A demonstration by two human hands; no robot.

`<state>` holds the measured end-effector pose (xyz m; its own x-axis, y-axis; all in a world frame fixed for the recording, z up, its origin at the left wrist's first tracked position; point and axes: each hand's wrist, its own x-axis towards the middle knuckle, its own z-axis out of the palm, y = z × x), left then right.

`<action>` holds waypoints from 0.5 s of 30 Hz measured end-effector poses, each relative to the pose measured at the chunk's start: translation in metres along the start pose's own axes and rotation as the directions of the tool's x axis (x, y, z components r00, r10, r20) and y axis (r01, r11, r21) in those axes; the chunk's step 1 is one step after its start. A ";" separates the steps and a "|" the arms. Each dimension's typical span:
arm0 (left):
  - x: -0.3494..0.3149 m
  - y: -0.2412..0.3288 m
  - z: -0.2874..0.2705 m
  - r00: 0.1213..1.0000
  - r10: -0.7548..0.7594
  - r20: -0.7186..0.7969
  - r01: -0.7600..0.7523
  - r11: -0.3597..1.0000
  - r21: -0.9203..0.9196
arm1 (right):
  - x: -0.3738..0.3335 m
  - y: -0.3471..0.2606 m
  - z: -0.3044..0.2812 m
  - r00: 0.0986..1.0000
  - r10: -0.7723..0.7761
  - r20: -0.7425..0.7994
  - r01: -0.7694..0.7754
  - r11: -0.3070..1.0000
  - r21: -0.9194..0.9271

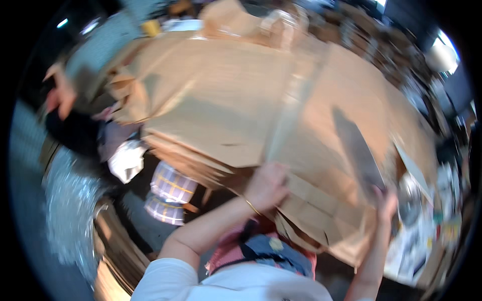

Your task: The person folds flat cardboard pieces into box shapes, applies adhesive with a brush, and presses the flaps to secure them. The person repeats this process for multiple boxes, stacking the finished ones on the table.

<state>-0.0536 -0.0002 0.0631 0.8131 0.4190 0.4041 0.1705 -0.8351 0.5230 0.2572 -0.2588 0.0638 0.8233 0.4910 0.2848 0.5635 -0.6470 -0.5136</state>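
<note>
A wide stack of brown cardboard sheets [216,110] fills the middle, blurred by motion. My left hand [268,185], with a thin gold-coloured bangle at its wrist, is closed at the stack's near edge. Whatever its fingers hold is hidden. From there a shiny strip [291,105], like clear tape, runs away across the cardboard. On the right, my right hand [385,200] is closed around the near end of a long, flat grey blade [357,145]. The blade points away and to the left, above the cardboard; its handle is hidden in my fingers.
Another person's hand [63,93] and dark sleeve show at the far left. Clear plastic wrap [70,210] and upright cardboard [120,241] stand at the lower left, near a checked cloth [170,190]. Papers [409,251] and clutter lie at the right; cardboard piles [361,35] stand behind.
</note>
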 end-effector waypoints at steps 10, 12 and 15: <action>-0.061 0.083 -0.029 0.861 -0.306 0.406 0.460 0.129 -0.878 | -0.131 -0.177 -0.028 0.913 -0.002 0.408 -0.285 0.714 0.640; -0.058 0.063 -0.060 0.847 -0.485 0.218 0.276 0.051 -0.960 | -0.132 -0.190 -0.023 0.936 -0.199 0.291 -0.115 0.608 0.786; -0.023 -0.004 -0.142 0.698 -0.715 0.034 0.166 0.114 -0.980 | -0.122 -0.155 -0.031 0.907 -0.325 0.268 0.089 0.769 0.633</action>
<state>-0.1514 0.0442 0.1582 0.4649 0.8775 -0.1179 -0.3911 0.3230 0.8618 0.0720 -0.2366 0.1338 0.5452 0.8120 0.2083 0.4637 -0.0851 -0.8819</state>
